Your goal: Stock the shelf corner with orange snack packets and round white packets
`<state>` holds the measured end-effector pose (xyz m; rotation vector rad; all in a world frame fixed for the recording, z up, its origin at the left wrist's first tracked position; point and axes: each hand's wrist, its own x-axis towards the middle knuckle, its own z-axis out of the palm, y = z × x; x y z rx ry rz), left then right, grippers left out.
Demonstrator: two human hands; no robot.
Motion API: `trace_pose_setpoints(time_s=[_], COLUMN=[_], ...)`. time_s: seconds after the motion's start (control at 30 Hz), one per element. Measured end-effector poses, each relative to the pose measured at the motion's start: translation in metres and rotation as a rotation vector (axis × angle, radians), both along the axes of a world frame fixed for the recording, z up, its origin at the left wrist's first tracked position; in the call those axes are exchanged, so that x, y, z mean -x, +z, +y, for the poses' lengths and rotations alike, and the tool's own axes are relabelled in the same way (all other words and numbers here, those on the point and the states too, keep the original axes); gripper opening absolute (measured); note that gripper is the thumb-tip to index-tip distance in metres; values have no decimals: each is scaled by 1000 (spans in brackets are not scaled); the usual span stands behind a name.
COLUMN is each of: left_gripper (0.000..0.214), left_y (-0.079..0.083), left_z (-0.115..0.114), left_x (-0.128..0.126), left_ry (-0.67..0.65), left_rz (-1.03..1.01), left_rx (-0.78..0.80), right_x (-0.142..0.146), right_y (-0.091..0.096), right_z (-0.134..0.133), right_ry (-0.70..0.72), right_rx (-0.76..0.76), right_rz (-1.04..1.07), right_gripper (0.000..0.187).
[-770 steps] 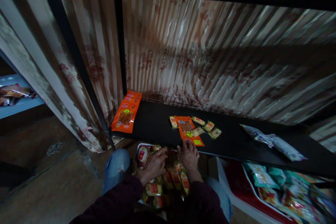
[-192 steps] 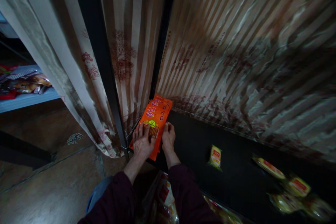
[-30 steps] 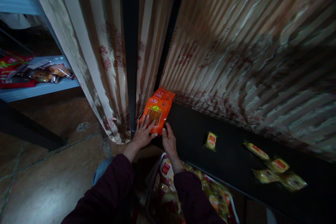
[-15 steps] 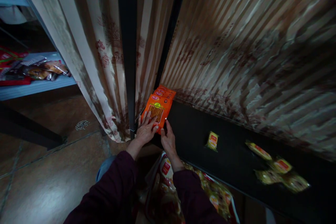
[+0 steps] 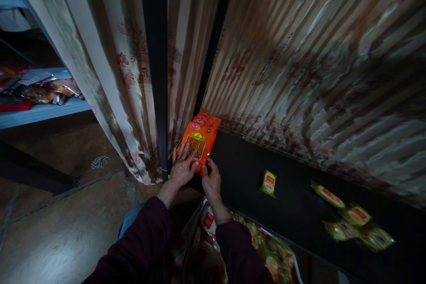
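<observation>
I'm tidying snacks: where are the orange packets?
In the head view, the orange packets lie at the left end of the black shelf, beside the dark post, partly under the left hand.

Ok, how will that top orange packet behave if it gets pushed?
The top orange packet looks thin and flat, so it's probably light and may flex. Its smooth-looking surface suggests it could slide over the overlapping orange packets beneath. Lying flat, it seems unlikely to roll or tip.
</observation>
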<state>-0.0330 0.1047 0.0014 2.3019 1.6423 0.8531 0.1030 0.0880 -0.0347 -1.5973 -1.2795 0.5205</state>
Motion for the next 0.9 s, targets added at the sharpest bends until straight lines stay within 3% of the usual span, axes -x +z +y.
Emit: trace_pose_setpoints(time_s=[0.23, 0.4, 0.67, 0.8, 0.9], left_gripper=[43, 42, 48, 49, 54], left_y=[5, 3, 1, -1, -4], left_z=[0, 1, 4, 6, 7], left_x=[-1, -1, -2, -4, -7], left_ry=[34, 19, 18, 41, 54], left_rz=[-14, -12, -16, -37, -54], left_rx=[-30, -24, -5, 21, 42], right_x=[2, 7, 23, 26, 24], right_y=[6, 25, 73, 73, 65], right_z=[-2, 17, 75, 92, 97], right_ry=[-28, 51, 200, 181, 187], right_rx=[-108, -133, 203, 382, 367], right_rz=[-215, -442, -761, -738, -728], right_gripper=[51, 53, 48, 50, 49])
